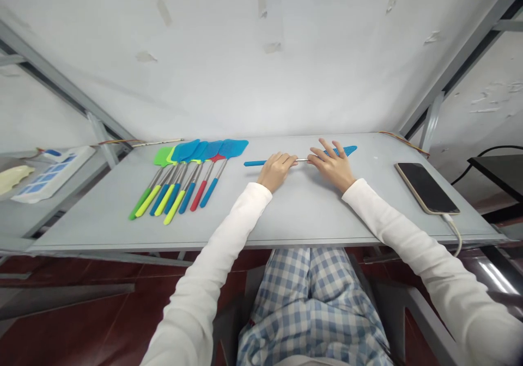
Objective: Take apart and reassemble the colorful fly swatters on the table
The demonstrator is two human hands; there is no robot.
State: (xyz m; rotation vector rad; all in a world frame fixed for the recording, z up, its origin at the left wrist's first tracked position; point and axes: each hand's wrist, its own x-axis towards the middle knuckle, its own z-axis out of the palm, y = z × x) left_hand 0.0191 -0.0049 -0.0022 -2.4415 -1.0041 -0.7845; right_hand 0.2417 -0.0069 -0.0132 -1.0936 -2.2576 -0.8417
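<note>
A blue fly swatter (254, 163) lies crosswise between my hands, its handle to the left and its perforated head to the right. My left hand (278, 170) is closed round the metal rod near the handle. With thumb and index finger my right hand (332, 164) pinches the rod near the head, while its other fingers are raised and partly cover the head. A short stretch of bare rod shows between the two hands. To the left, several fly swatters (209, 191) with blue, green, yellow and red parts lie overlapping, handles toward me.
On the right of the grey table (302, 219) lies a smartphone (427, 188) with a white cable (454, 230) plugged in. A white-and-blue tray (53, 174) sits on a surface at far left. Metal frame posts (431, 118) flank the table, and a wall stands behind.
</note>
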